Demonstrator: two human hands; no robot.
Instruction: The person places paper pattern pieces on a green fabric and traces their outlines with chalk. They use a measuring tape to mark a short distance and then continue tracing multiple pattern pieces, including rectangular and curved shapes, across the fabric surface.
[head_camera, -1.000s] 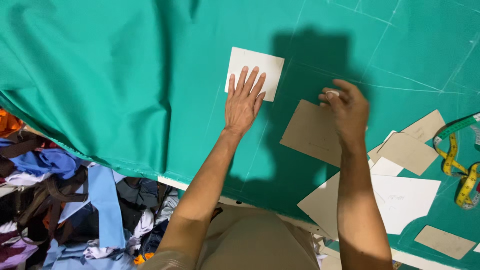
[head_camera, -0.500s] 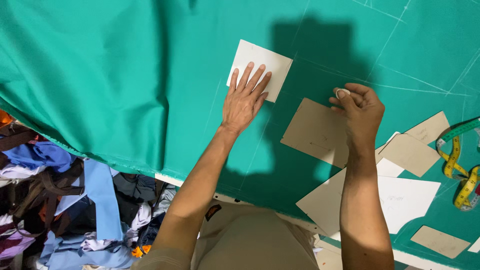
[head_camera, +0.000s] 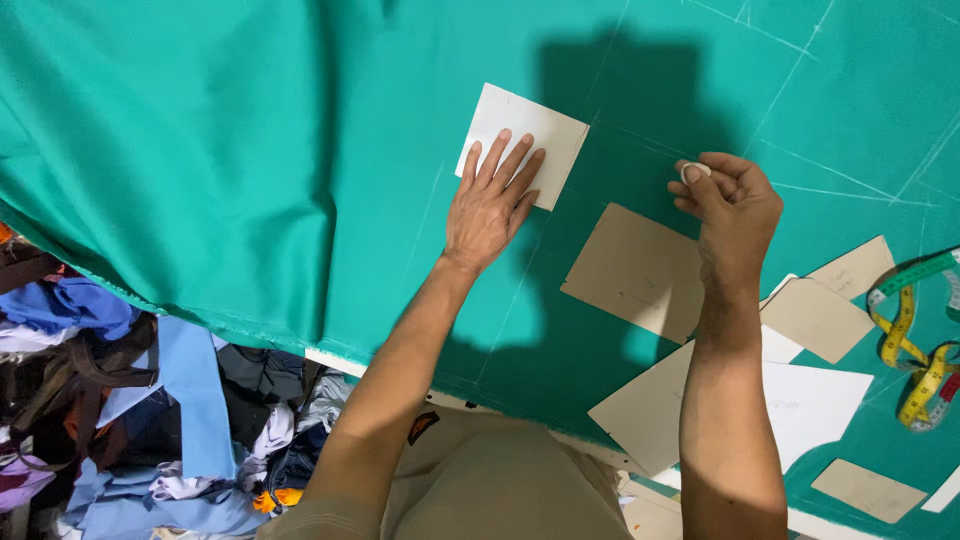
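Across the table spreads a teal cloth marked with chalk lines, its near edge hanging over a heap of fabric scraps at lower left. Right of centre lie brown card patterns and white paper patterns, crowding that side; a yellow tape measure curls at the far right. The cloth's left half lies open. The left hand presses flat, fingers spread, on a white card. The right hand pinches a small white chalk just above the cloth.
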